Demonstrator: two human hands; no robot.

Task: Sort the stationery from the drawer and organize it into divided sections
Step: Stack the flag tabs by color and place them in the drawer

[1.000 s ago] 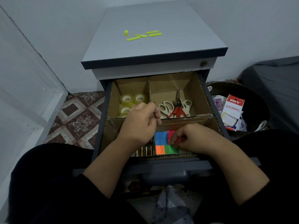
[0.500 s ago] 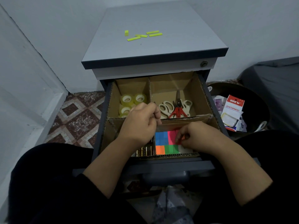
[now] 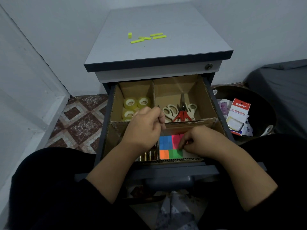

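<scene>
The open drawer [image 3: 222, 123] holds a cardboard divider with four sections. Clear tape rolls [image 3: 132, 105] lie in the back left section, and scissors [image 3: 180, 111] lie in the back right. Colored sticky-note blocks [image 3: 167, 146] in blue, pink, orange and green fill the front right section. My right hand [image 3: 201, 141] pinches at the pink and green blocks there. My left hand [image 3: 144, 128] hovers over the middle divider with curled fingers; whether they hold anything is hidden. Brass-colored cylinders [image 3: 148, 156] show under my left wrist in the front left section.
Several yellow-green strips [image 3: 146, 38] lie on the cabinet top [image 3: 182, 30]. A dark bin [image 3: 259, 100] to the right holds stationery packaging [image 3: 237, 117]. A white wall stands to the left, and patterned floor tiles [image 3: 79, 120] lie beside it.
My right hand has shifted slightly right and toward me along the sticky-note blocks. My left hand has stayed in place.
</scene>
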